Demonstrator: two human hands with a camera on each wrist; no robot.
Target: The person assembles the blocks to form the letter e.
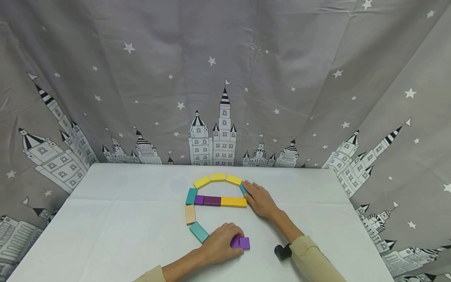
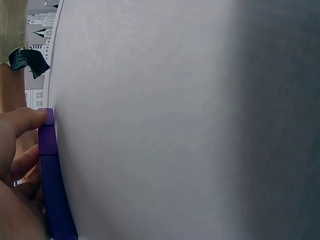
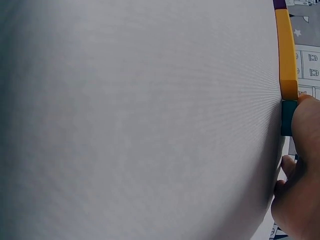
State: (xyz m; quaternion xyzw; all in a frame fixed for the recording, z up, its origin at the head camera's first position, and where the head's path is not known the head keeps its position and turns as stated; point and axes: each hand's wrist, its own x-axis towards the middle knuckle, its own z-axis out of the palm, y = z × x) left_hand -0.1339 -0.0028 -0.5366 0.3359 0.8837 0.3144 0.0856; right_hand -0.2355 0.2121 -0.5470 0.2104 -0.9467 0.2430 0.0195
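Note:
My left hand is low in the head view, thumb in front and fingers behind, pinching two small purple blocks set side by side on the table. A long dark blue block continues that row in the left wrist view; my hand covers it in the head view. At the right end of an arch of blocks, my right hand holds a teal block between thumb and fingers. In the right wrist view this teal block stands right by the end of the orange-yellow block.
Three yellow blocks form the curve's top; a teal, a tan and another teal block run down its left. A purple-and-yellow bar crosses the middle. A black device is by the right sleeve. Behind hangs a grey castle-print curtain.

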